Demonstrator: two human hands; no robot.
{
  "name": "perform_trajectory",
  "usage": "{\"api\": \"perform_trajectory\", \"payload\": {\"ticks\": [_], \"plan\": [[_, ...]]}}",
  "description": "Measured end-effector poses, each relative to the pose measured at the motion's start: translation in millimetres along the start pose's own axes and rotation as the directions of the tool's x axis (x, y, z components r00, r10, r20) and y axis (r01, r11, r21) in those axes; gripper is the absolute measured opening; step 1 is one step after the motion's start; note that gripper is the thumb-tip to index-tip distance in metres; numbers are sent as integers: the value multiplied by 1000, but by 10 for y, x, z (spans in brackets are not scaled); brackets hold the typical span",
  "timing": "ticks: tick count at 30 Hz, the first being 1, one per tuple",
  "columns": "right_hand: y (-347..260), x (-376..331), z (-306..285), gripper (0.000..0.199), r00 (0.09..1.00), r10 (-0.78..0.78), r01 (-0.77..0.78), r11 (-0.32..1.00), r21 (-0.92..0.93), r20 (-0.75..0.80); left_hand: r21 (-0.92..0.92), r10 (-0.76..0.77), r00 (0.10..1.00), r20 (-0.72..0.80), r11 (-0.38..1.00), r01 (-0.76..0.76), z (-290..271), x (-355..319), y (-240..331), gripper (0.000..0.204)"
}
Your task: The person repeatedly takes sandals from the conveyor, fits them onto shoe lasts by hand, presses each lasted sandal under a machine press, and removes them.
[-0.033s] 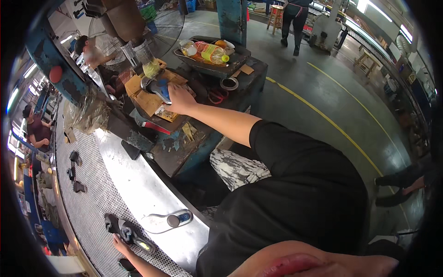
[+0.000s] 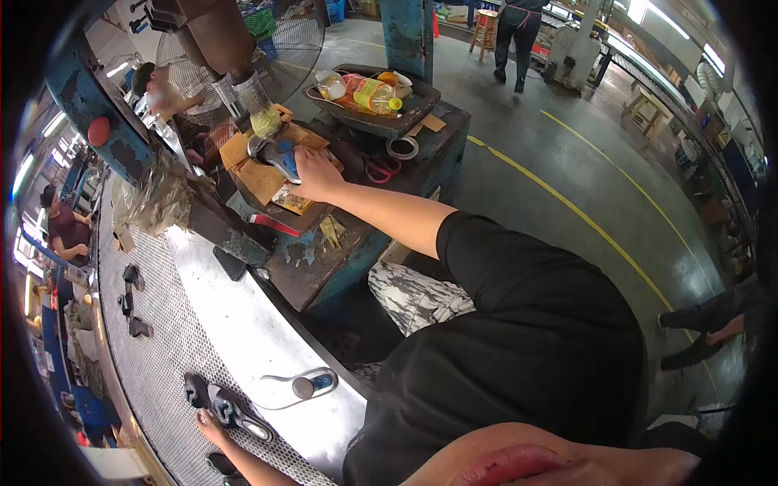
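Note:
My right hand [image 2: 318, 174] reaches out to the press and is closed on a grey-and-blue shoe sole [image 2: 284, 158]. The sole lies on brown cardboard pieces [image 2: 255, 174] below the press's clear, yellow-tipped tool [image 2: 264, 120]. Low on the left, my left hand [image 2: 212, 429] rests at the mesh conveyor [image 2: 174, 348] with its fingers stretched out, beside dark shoe parts [image 2: 231, 409]; whether it touches them I cannot tell. On the shiny metal ledge [image 2: 243, 324] lies a pale sole with a blue heel [image 2: 326, 379] and a round brown disc [image 2: 303, 388] on it.
Beside the press stand a tray [image 2: 397, 123] with bottles, red-handled scissors [image 2: 382, 168] and a tape roll [image 2: 402, 147]. A blue post [image 2: 101, 121] and a fan [image 2: 284, 49] rise close by. More dark shoe parts [image 2: 134, 300] lie farther up the conveyor. Other people work or walk around.
Both my hands stay almost where they were. At the far back and at the right edge, other people's legs have shifted slightly.

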State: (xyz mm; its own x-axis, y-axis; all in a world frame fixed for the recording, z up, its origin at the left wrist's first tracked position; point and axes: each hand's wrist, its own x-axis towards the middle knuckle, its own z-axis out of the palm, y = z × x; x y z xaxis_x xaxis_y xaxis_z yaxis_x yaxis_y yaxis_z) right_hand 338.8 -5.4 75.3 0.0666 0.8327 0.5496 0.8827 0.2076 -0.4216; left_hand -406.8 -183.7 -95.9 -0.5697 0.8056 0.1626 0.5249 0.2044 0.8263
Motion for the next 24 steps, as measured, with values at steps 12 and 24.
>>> {"api": "perform_trajectory", "payload": {"ticks": [12,24], "plan": [[80,-96,-136,87,996,9,-18,995,101,84,297,130,991,-30,948,-115,130,-313,428,42],[130,-167,-68,54,975,219,-218,976,-19,47,-595,-177,974,-138,801,61,398,-669,1957,39]]}}
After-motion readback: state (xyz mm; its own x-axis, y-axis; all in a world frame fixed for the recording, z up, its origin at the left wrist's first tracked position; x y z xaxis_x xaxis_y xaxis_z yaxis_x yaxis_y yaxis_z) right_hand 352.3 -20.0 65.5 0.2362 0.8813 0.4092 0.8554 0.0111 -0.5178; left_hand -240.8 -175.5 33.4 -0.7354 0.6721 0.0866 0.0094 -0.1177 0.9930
